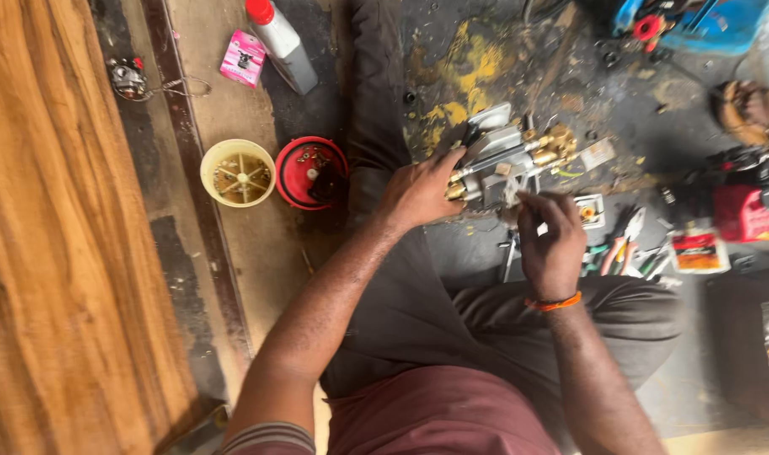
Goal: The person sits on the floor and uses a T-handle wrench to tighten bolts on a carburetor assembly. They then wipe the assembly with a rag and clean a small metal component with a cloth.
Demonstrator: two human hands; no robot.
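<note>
- Right hand [551,244]: nearest item, an orange band at the wrist; fingers curled, pinching something small and pale against the lower edge of the pump. What that piece is cannot be told from this view.
- Left hand [418,192]: closed on the left end of the pump, thumb and fingers wrapped round the metal, steadying it.
- Pump [507,160]: grey metal body with brass fittings [553,145] at its far right end; sits on the dark stained floor [502,50] just past the person's crossed legs. Judged heavy and rigid, with hard corners and likely an oily, slippery surface; best gripped by the solid grey block, not by the protruding brass parts.
- Pliers and small tools [624,244]: lying loose to the right of the right hand.
- Red lid [310,173] and yellow tub [238,173]: side by side left of the left hand, holding small parts.
- White bottle with red cap [282,42]: farther off, lying tilted, a pink packet [243,57] beside it.
</note>
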